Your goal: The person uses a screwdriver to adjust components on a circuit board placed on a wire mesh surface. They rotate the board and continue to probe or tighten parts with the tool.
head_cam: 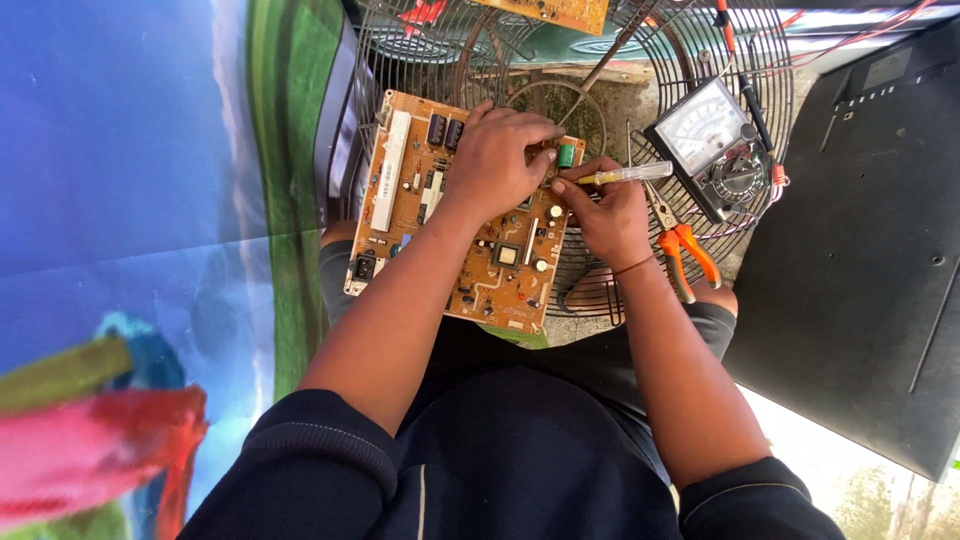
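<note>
My left hand (497,160) lies palm down on the upper right part of the brown rectangular circuit board (470,225), its fingers (530,135) curled and pressing on the parts there; whether they pinch anything under them I cannot tell. The board rests tilted across my lap and against the round black wire fan grille (610,90) ahead of me, crowded with black capacitors, a long white connector strip and a small green cylinder (567,155) at its top right corner, just beside my left fingertips.

My right hand (610,215) is closed around the small screwdriver with a clear and yellow plastic handle (625,174), thumb and forefinger gripping it near the yellow end, which points left toward the board's right edge, close to my left fingers. A thin red thread circles my right wrist.

On the grille to the right sits a black analogue meter with a white dial face (712,150), its leads trailing away. Orange-handled pliers (685,252) lie just beside my right wrist. A big black flat panel (860,260) fills the right side, and a blue and green printed sheet (140,200) covers the left
</note>
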